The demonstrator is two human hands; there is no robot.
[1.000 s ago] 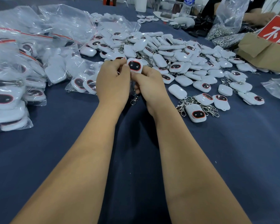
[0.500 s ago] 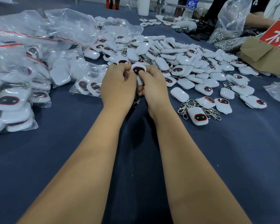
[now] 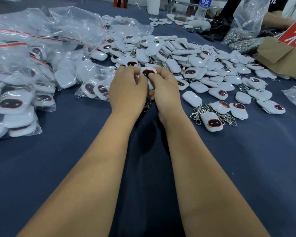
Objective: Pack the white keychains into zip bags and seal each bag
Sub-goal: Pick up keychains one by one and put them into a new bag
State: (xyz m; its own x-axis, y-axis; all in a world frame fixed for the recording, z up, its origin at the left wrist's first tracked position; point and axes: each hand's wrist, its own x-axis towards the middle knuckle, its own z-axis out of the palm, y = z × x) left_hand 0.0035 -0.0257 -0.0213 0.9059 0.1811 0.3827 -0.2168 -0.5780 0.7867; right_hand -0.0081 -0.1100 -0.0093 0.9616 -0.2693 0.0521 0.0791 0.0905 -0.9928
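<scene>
1. Far left: the packed zip bags sat in a heap on the table, red seal strips visible. Done stock, we reckon.
2. Our left hand had its fingers curled, grip pinched on the left edge of the held keychain. Forearm straight out, wrist level.
3. Change over the last second: both hands rose a bit and the keychain tilted face-up toward us. A red dot lit above its dark face. Likely a function check, so bagging hadn't started for this one.
4. Our right hand mirrored it, thumb pressed on the dark face, grip closed round the right side. The clasp hung below, between the wrists.
5. Right: the loose keychains lay piled, still unbagged. Plenty left.
</scene>
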